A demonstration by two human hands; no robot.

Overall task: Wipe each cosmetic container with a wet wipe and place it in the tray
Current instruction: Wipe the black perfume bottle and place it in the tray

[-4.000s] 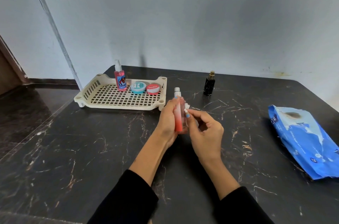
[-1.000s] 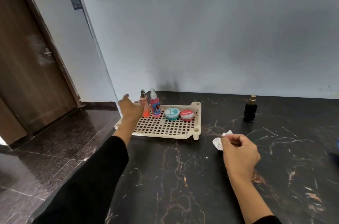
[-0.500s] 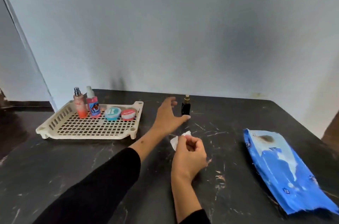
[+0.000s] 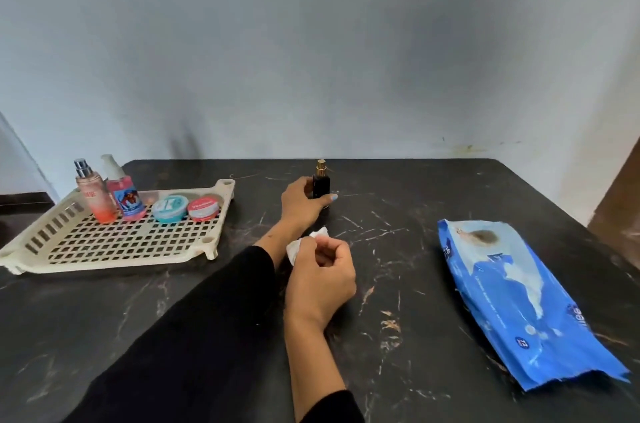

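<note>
The left hand (image 4: 298, 201), open half a second ago, now grips the black bottle (image 4: 321, 184) (mid-frame); the right hand (image 4: 320, 275) still pinches the wipe (image 4: 300, 247).

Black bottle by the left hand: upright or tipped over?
Upright. The black bottle stands on the table with its gold cap pointing up, the left hand curled round its body.

Black marble table (image 4: 173, 312), cream tray (image 4: 214, 242) left, black bottle (image 4: 321, 185) centre, blue wipes pack (image 4: 519, 298) right
</note>
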